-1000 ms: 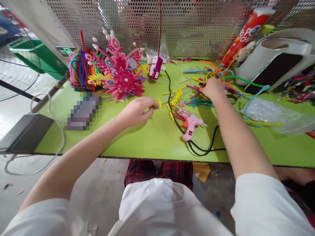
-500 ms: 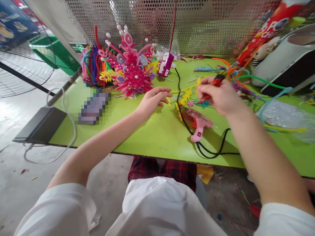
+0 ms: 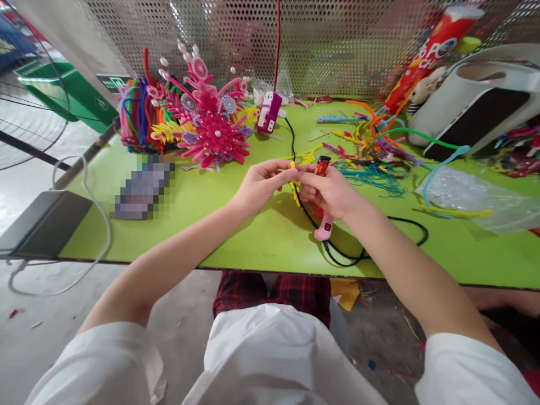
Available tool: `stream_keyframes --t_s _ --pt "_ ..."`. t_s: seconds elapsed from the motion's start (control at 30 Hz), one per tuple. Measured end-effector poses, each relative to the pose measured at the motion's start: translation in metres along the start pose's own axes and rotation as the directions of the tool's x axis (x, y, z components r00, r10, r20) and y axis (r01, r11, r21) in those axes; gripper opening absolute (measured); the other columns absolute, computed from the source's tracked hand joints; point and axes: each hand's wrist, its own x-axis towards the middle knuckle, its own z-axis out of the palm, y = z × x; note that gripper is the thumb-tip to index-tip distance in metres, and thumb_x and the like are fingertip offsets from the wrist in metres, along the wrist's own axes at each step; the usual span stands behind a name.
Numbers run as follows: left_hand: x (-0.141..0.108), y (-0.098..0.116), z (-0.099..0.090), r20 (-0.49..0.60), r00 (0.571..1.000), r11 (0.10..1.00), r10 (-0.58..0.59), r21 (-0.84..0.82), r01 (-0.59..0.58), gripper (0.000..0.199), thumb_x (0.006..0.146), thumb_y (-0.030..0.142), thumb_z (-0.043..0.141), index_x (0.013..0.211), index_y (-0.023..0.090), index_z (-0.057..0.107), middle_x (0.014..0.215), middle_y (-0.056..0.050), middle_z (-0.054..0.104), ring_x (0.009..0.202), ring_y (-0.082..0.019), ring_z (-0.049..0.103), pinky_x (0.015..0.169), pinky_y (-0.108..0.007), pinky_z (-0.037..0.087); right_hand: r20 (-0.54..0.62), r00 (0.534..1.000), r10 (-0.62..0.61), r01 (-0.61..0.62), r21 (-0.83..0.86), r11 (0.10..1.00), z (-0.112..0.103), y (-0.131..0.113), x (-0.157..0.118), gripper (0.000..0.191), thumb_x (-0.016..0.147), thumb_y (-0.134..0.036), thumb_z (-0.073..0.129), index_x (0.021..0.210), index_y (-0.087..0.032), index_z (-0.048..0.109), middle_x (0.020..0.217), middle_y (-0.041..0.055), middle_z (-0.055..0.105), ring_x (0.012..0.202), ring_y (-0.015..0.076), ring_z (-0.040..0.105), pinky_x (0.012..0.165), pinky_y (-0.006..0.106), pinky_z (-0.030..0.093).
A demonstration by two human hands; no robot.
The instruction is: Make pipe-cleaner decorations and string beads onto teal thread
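Note:
Over the green table, my left hand [image 3: 264,183] and my right hand [image 3: 331,190] meet at the fingertips. Between them is a small yellow fuzzy piece [image 3: 293,165], pinched by both. A red and black tool [image 3: 323,165] is also tucked in my right hand. Below that hand lies a pink glue gun [image 3: 324,228], partly covered by it. Yellow fuzzy branches [image 3: 310,154] lie just behind my fingers. A large pink flower ornament with pearls [image 3: 217,133] stands behind and to the left.
A phone, pixelated [image 3: 145,188], and a grey box [image 3: 46,222] lie at left. A purple power adapter [image 3: 269,112] sits at the back. Black cable [image 3: 346,263] loops at the front. Tangled coloured stems [image 3: 371,135], a plastic bag [image 3: 468,194] and a grey-white container [image 3: 476,101] are at right.
My right hand has moved left to my left hand, bringing the tool over the glue gun. The fingers of my left hand have closed. The view has shifted slightly.

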Motion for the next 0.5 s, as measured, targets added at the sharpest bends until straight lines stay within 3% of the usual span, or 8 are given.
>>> stream_keyframes --t_s 0.13,0.2,0.27,0.37,0.5 --pt "-0.003 0.004 -0.002 -0.029 0.997 0.985 0.077 0.156 -0.072 0.02 0.087 0.037 0.082 0.096 0.018 0.081 0.087 -0.004 0.08 0.072 -0.011 0.073 0.057 -0.018 0.052 -0.127 0.992 -0.02 0.007 -0.098 0.995 0.002 0.004 -0.001 0.034 0.078 -0.045 0.083 0.082 -0.022 0.057 0.062 -0.0053 0.04 0.052 0.0102 0.039 0.046 0.026 0.031" --pt "-0.005 0.005 -0.004 -0.003 0.994 0.968 0.112 0.227 -0.108 0.021 0.09 0.035 0.078 0.1 0.017 0.081 0.083 -0.004 0.079 0.065 -0.011 0.07 0.053 -0.019 0.051 -0.152 0.986 -0.067 0.039 -0.18 0.983 0.001 0.004 -0.002 0.028 0.082 -0.044 0.078 0.088 -0.023 0.061 0.063 -0.0051 0.039 0.051 0.0107 0.038 0.044 0.027 0.03" --pt "-0.008 0.006 -0.005 0.031 0.992 0.956 0.12 0.266 -0.124 0.02 0.092 0.033 0.075 0.101 0.017 0.082 0.076 -0.002 0.075 0.057 -0.009 0.064 0.051 -0.019 0.05 -0.117 0.973 -0.198 0.154 -0.309 0.938 0.0 0.003 -0.004 0.023 0.086 -0.04 0.077 0.097 -0.023 0.065 0.065 -0.0048 0.042 0.052 0.0103 0.036 0.047 0.027 0.03" --pt "-0.01 0.011 -0.006 0.094 0.991 0.956 0.099 0.266 -0.121 0.02 0.093 0.034 0.072 0.098 0.017 0.082 0.071 0.0 0.07 0.053 -0.007 0.058 0.05 -0.019 0.048 0.013 0.915 -0.404 0.356 -0.501 0.789 -0.004 -0.001 -0.007 0.016 0.092 -0.031 0.074 0.105 -0.023 0.07 0.071 -0.0029 0.05 0.059 0.0104 0.041 0.055 0.027 0.034" --pt "-0.011 0.022 -0.01 0.195 0.98 0.942 0.031 0.322 -0.093 0.026 0.095 0.041 0.073 0.088 0.017 0.08 0.07 0.0 0.067 0.053 -0.006 0.052 0.05 -0.019 0.042 0.12 0.88 -0.46 0.43 -0.612 0.664 -0.009 -0.009 -0.012 0.008 0.095 -0.028 0.071 0.101 -0.023 0.073 0.079 -0.0004 0.061 0.065 0.012 0.051 0.062 0.028 0.041"
